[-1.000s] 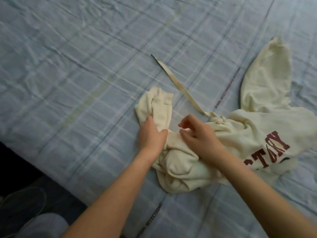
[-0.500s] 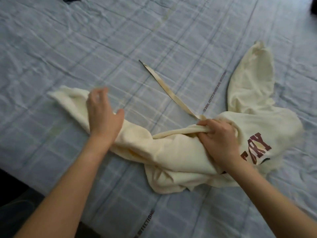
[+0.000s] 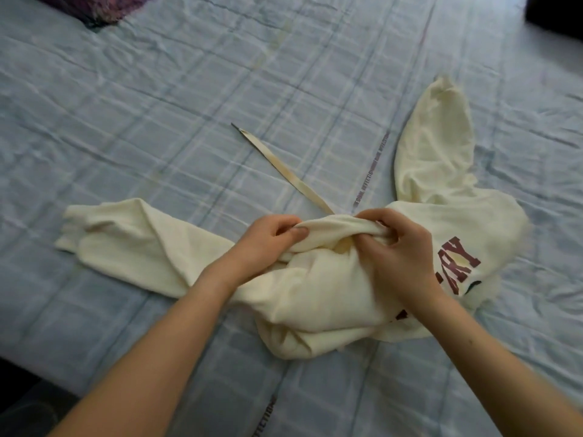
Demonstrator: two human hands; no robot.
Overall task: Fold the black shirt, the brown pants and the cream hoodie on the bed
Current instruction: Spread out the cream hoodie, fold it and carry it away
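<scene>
Both forearms come in from the btm edge, elbows cut off. The bed, in a light blue checked sheet, has its near edge at lower left; past it there's only blurry dark, can't make out what.

The cream hoodie lies bunched on the bed close to that near edge, its body crumpled w/ folds hiding hem & front. Maroon lettering on its right side is partly buried. A final "Y" reads; the rest is covered by the right wrist & folds.

The left hand & right hand both grip one rolled ridge of cloth at the hoodie's far edge, fingers curled over it.

A sleeve stretches flat left of the hoodie body, ribbed cuff at its end. Behind the body a flat drawstring runs diagonally far-left, its root hidden under the ridge.

Far-right of the body a long lobe points away: sleeve or hood, can't tell.

At the top edge a purple fuzzy thing (far left of hoodie) & a dark object (far right) are both cut off.
</scene>
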